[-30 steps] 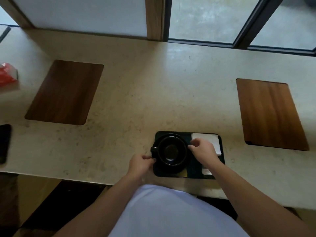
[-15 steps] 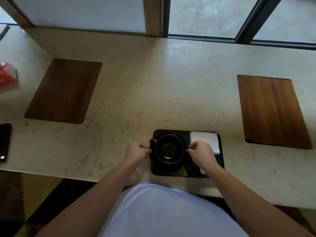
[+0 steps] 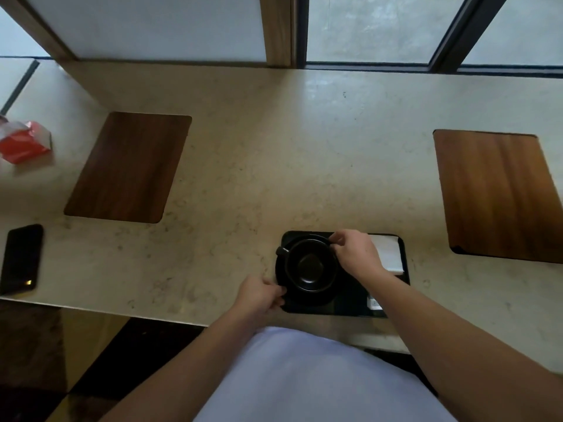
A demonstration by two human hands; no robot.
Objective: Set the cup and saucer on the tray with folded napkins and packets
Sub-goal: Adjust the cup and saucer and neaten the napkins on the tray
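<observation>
Sitting near the front edge of the pale stone bench [image 3: 274, 153], a black tray [image 3: 350, 306] carries a black cup [image 3: 310, 266] on a black saucer [image 3: 307, 295], which fill the tray's left half. The cup's handle [image 3: 281, 250] points toward the tray's far left corner. A white folded napkin [image 3: 387, 254] lies along the tray's right side, partly hidden, and a small pale packet [image 3: 374, 303] shows by the tray's near right corner. The left hand [image 3: 262, 295] pinches the saucer's near left rim, fingers curled narrow around its edge. The right hand [image 3: 355, 254] reaches over the napkin and closes its fingertips on the far right rim; whether they grip the cup or the saucer there I cannot tell. Two dark wooden mats lie on the bench, the left mat [image 3: 128, 167] well apart toward the far left and the right mat [image 3: 499, 196] toward the right edge. A black phone [image 3: 21, 258] rests at the bench's left front, and a red packet [image 3: 23, 141] sits beyond it at the left edge.
</observation>
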